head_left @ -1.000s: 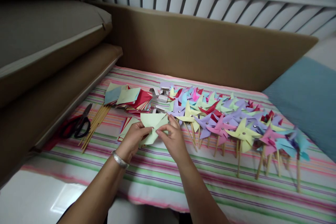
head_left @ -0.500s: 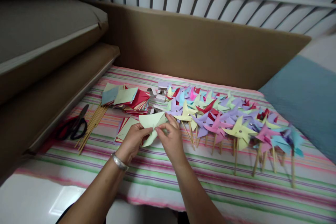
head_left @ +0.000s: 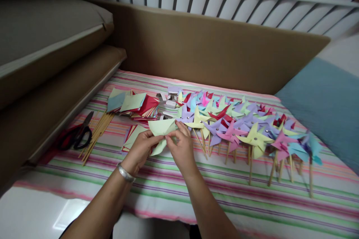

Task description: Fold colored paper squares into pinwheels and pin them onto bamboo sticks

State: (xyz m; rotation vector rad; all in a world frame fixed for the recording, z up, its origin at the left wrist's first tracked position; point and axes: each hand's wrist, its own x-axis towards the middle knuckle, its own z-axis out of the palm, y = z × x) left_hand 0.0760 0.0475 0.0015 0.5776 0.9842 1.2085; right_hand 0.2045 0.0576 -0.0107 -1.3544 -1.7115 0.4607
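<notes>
Left hand and right hand pinch a pale green paper; pinwheels lie to the right

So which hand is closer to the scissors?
Left. The left hand holds the green paper on the side nearer the scissors; the right hand is beyond it, by the pinwheels.

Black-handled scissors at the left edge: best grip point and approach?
Probably grip the black-handled scissors by the handle loops, coming from above and the near side. They lie flat on the striped cloth, blades pointing away, with the bundle of wooden sticks close on their right.
</notes>
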